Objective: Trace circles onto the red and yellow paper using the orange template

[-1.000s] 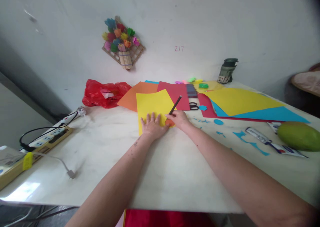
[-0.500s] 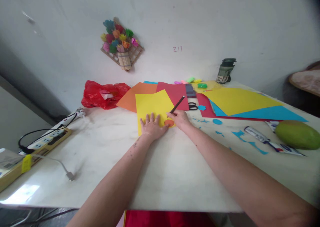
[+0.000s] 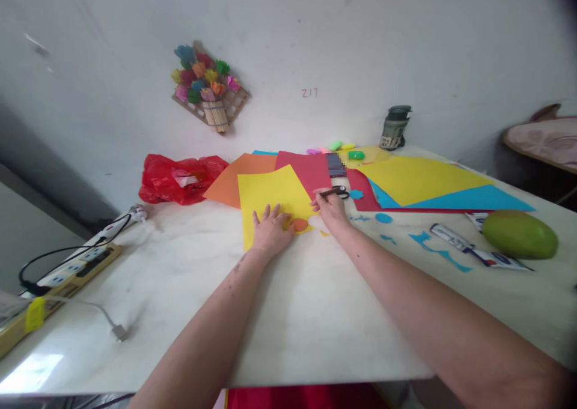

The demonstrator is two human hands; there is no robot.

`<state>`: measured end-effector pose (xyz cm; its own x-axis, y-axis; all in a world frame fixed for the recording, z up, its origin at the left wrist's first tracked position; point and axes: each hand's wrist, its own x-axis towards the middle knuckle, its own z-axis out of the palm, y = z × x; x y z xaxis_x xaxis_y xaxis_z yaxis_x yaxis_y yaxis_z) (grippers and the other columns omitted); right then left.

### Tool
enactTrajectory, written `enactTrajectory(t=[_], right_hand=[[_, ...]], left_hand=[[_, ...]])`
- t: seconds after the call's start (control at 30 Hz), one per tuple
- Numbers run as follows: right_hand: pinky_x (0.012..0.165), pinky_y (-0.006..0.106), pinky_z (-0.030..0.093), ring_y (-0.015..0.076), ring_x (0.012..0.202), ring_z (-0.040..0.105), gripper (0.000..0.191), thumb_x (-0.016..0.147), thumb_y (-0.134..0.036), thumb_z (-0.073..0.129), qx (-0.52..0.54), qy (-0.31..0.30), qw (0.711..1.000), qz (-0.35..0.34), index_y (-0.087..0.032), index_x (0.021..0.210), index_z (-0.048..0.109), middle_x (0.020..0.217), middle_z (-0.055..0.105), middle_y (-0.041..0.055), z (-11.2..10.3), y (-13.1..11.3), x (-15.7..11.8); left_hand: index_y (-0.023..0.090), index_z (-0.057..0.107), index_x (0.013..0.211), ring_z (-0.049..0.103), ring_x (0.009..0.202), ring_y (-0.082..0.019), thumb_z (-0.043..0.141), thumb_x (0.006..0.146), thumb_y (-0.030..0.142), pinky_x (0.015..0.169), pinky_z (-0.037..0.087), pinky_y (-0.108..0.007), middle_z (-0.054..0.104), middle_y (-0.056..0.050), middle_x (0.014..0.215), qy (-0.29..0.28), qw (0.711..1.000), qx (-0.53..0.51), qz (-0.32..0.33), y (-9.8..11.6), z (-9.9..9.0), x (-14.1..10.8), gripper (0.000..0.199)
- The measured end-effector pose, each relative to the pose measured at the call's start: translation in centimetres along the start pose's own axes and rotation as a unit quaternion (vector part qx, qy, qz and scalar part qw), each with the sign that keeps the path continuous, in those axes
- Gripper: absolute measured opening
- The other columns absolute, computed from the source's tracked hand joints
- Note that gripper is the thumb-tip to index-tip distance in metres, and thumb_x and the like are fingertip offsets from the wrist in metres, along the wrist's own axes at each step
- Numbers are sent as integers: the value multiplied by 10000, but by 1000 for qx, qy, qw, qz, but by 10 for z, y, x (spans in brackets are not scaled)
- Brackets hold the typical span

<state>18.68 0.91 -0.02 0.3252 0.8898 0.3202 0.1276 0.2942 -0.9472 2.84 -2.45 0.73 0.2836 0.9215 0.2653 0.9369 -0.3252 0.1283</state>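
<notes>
My left hand (image 3: 273, 229) lies on a yellow paper sheet (image 3: 264, 190), fingers spread. By its thumb is an orange paper circle (image 3: 300, 224) on the sheet's lower right part. Just beyond that circle a pale round gap shows at the sheet's edge, partly behind my right hand (image 3: 331, 209). My right hand pinches a dark pencil (image 3: 329, 192), tilted low and pointing away to the right. The pencil's far end overlaps the scissors (image 3: 344, 194) in view. A blue paper flower shape (image 3: 356, 194) lies beside the scissors.
Right of my hands lie a blue circle (image 3: 383, 218), blue scraps (image 3: 444, 254), glue tubes (image 3: 453, 238) and a green mango (image 3: 520, 235). Coloured sheets (image 3: 406, 181), a red plastic bag (image 3: 155, 178) and a bottle (image 3: 395, 130) stand behind. A power strip (image 3: 74, 269) runs along the left.
My right hand has lifted back from the orange circle, and the pencil has swung from steep to nearly flat. The left thumb has drawn slightly off the circle. The whole view has shifted a little.
</notes>
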Motion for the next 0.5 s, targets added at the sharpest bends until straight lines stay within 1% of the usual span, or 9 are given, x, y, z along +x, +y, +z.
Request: enactTrajectory(t=[0.07, 0.13, 0.23, 0.33, 0.4, 0.5], right_hand=[[477, 203, 425, 85, 468, 513, 212, 709, -303, 421, -3, -4, 1000, -8, -163, 838, 513, 567, 554, -4, -1, 0, 0], [484, 208, 426, 87, 468, 516, 218, 715, -313, 413, -16, -12, 1000, -11, -166, 840, 512, 566, 552, -7, 0, 1, 0], [498, 216, 425, 86, 457, 519, 231, 724, -337, 399, -47, -25, 998, -12, -176, 847, 510, 569, 552, -16, 2, 2, -1], [517, 217, 425, 83, 470, 527, 235, 731, -344, 391, -73, -36, 996, -21, -183, 857, 508, 587, 560, -20, 3, 2, -2], [517, 214, 424, 83, 475, 528, 239, 734, -347, 387, -79, -35, 996, -27, -182, 858, 507, 592, 561, -19, 3, 2, -2], [499, 211, 423, 87, 474, 528, 246, 733, -347, 384, -72, -34, 996, -29, -173, 858, 504, 584, 555, -15, 1, 0, -2]], left_hand=[[283, 526, 987, 176, 1209, -259, 368, 737, 549, 941, 51, -521, 317, -11, 1299, 16, 1000, -25, 2, 2, 1, 1, 398], [256, 525, 942, 177, 1208, -264, 409, 703, 579, 940, 77, -515, 319, -21, 1297, 19, 998, -50, -16, 4, 2, 3, 418], [242, 537, 862, 163, 1211, -267, 491, 656, 562, 932, 96, -508, 313, -31, 1301, -11, 995, -83, -54, 4, 5, 8, 384], [237, 551, 763, 147, 1217, -257, 549, 627, 520, 933, 76, -498, 315, -28, 1301, -28, 990, -113, -75, 1, 5, 12, 314], [228, 552, 722, 168, 1213, -245, 573, 628, 468, 939, 75, -478, 333, -34, 1292, -19, 985, -140, -97, -3, 3, 13, 259], [216, 544, 712, 210, 1202, -227, 565, 651, 438, 945, 113, -432, 379, -45, 1263, 17, 973, -190, -130, -12, -2, 13, 230]])
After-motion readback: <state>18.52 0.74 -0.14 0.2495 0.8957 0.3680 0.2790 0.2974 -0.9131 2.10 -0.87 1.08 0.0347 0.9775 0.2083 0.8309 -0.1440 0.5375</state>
